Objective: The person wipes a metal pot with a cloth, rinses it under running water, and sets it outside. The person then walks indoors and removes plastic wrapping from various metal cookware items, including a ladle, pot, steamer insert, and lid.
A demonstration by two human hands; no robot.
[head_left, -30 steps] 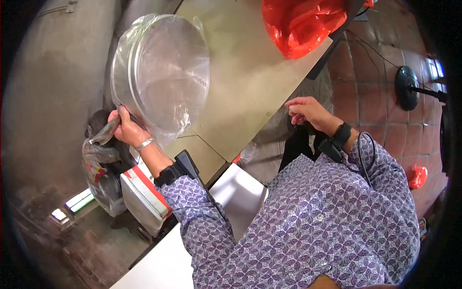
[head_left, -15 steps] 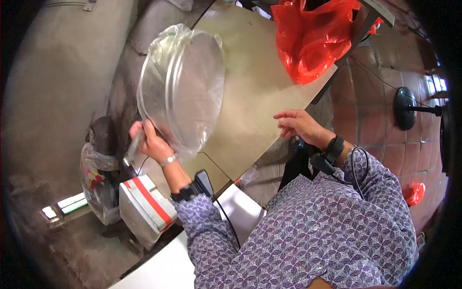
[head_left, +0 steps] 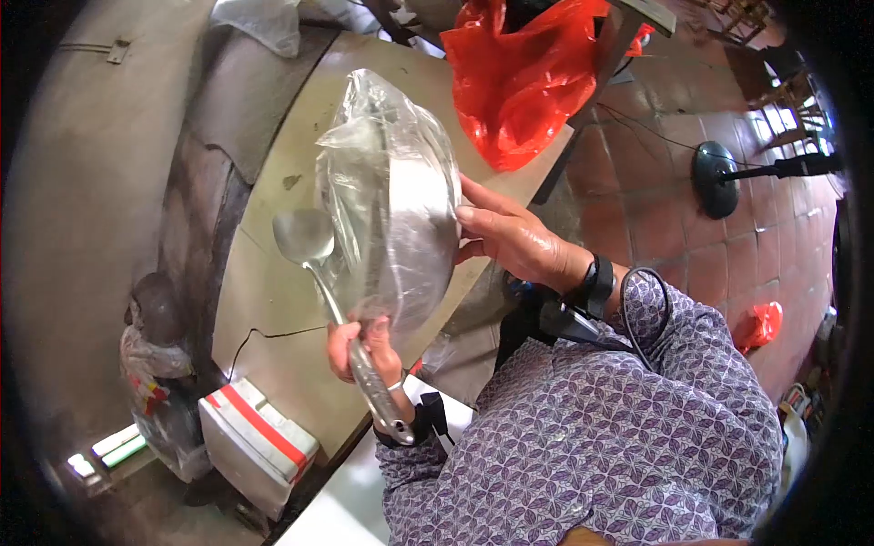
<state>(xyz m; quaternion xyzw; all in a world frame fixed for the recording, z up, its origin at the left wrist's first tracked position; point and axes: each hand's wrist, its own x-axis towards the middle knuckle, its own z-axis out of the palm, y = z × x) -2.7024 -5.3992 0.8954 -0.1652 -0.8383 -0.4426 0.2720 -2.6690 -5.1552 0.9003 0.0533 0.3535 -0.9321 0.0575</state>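
Note:
A round metal pan or lid [head_left: 421, 209] in a clear plastic bag [head_left: 350, 173] is held up on edge over the table. My left hand [head_left: 366, 350] is closed on a metal spatula [head_left: 341, 314] and grips the bottom of the bagged pan too. The spatula's blade points up and its handle points down. My right hand [head_left: 519, 237] presses its fingers against the pan's right side, with part of them hidden behind it.
The tabletop [head_left: 264, 273] bears a red plastic bag [head_left: 523, 82] at its far right. At lower left are a white box with red tape [head_left: 259, 437] and a plastic-wrapped bundle [head_left: 159, 382]. A black stand base [head_left: 715, 179] rests on the tiled floor.
The bagged pan has moved right and turned edge-on, showing the spatula in front of it. My right hand has come up and now touches the pan's right side.

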